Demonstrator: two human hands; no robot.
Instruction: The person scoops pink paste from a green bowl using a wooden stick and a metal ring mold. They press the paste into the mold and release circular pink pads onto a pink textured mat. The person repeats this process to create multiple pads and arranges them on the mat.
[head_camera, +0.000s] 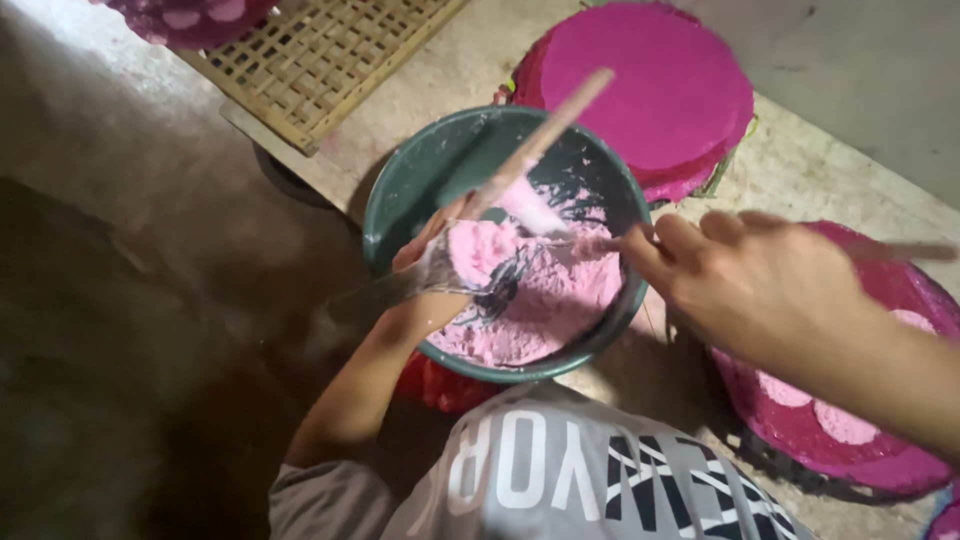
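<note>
Your left hand (440, 262) is smeared with pale paste, and its fingers are wrapped around the lower part of a long wooden stick (545, 135) that slants up and away over the bowl. Your right hand (745, 275) comes in from the right; its fingers are pinched together on a second, thinner wooden stick (905, 252), whose tip lies in the paste near the first one. Both sticks meet over the soft pink paste (540, 295), which fills the near half of a round dark green plastic bowl (420, 170). The bare far wall of the bowl is streaked with paste.

The bowl sits on a rough concrete floor (120, 200). Just behind it lies a round magenta disc (660, 90), touching or nearly touching the rim. To the right, under your right forearm, a second magenta round tray (880, 440) carries pale pink flat rounds (840, 425). At the far left edge of the floor lies a woven bamboo lattice mat (320, 50).
</note>
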